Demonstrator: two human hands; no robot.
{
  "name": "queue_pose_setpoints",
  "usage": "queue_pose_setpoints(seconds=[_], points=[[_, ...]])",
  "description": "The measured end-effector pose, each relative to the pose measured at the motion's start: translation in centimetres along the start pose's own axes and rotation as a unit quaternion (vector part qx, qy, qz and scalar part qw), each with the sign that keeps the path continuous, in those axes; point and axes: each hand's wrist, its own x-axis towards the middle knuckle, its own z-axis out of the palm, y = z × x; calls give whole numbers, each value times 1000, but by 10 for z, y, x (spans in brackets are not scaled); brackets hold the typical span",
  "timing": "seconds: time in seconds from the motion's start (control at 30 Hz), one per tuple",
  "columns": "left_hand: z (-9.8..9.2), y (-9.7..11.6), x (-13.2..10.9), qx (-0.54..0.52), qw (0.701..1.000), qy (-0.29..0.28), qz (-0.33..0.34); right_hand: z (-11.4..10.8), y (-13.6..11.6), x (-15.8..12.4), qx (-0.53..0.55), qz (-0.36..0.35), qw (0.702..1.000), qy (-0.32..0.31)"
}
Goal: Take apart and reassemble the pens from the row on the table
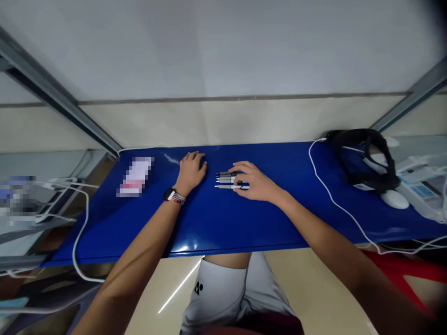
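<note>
Several slim pens lie side by side on the blue tabletop, their tips pointing left. Grey, black and whitish barrels are visible. Over their right ends curves my right hand, fingers at the far side of the row and thumb at the near side, closed around the pens; part of the barrels is hidden under it. My left hand rests palm down on the table left of the pens, apart from them, fingers loosely spread and holding nothing. A dark watch and a woven bracelet circle that wrist.
A blurred-out phone-like rectangle lies on the left. To the right are a black headset strap, a white rounded device and a white cable. Metal frame posts flank the table, with a wall behind.
</note>
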Motion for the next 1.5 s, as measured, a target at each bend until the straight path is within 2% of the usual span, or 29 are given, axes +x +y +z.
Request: queue_pose_setpoints(seconds=[0.1, 0.17, 0.27, 0.37, 0.47, 0.53, 0.63, 0.73, 0.9, 1.13, 1.27, 1.5], points=[[-4, 8, 1, -79, 995, 67, 8, 0, 3, 1, 24, 10, 998, 52], [-8, 18, -1, -140, 983, 111, 29, -1, 5, 2, 29, 43, 995, 88], [-16, 35, -7, -201, 969, 90, 113, -3, 6, 2, 21, 89, 990, 111], [-20, 47, -13, -181, 960, 62, 206, -4, 9, 2, 8, 82, 991, 109], [-19, 51, -15, -158, 954, 45, 252, -4, 11, 1, 10, 82, 990, 116], [-17, 52, -15, -149, 952, 45, 263, -3, 12, 1, 7, 108, 988, 114], [-15, 50, -14, -143, 953, 56, 261, -3, 13, 2, 8, 167, 977, 129], [-15, 49, -13, -141, 955, 65, 254, -3, 15, 4, 86, 224, 955, 176], [-14, 46, -11, -153, 958, 87, 228, -6, 24, 7, 317, 279, 877, 227], [-15, 45, -11, -164, 967, 61, 185, -11, 25, 8, 419, 312, 818, 239], [-16, 46, -11, -157, 970, 44, 178, -11, 24, 7, 441, 314, 805, 241], [-18, 46, -11, -160, 970, 11, 183, -11, 24, 9, 452, 295, 805, 244]])
